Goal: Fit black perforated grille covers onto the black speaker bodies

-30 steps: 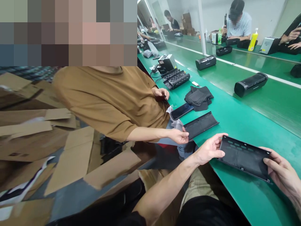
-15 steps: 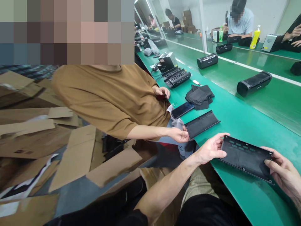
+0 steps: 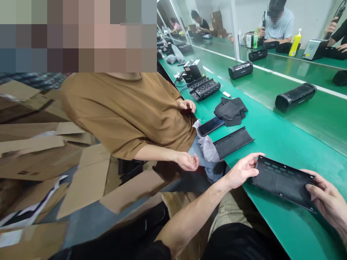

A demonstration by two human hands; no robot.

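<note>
I hold a flat black plastic panel with several slots over the near edge of the green bench. My left hand grips its left end, thumb on top. My right hand grips its right end, fingers curled round the edge. A second, curved black panel lies on the bench just beyond my left hand.
A co-worker in a brown shirt sits to my left, one hand off the bench. On the bench lie a phone, folded black cloths, black trays and black speakers. Flattened cardboard covers the floor at left.
The co-worker's hand has let go of the curved panel's end and drawn back to the left, away from the bench. My hands and the slotted panel have barely moved.
</note>
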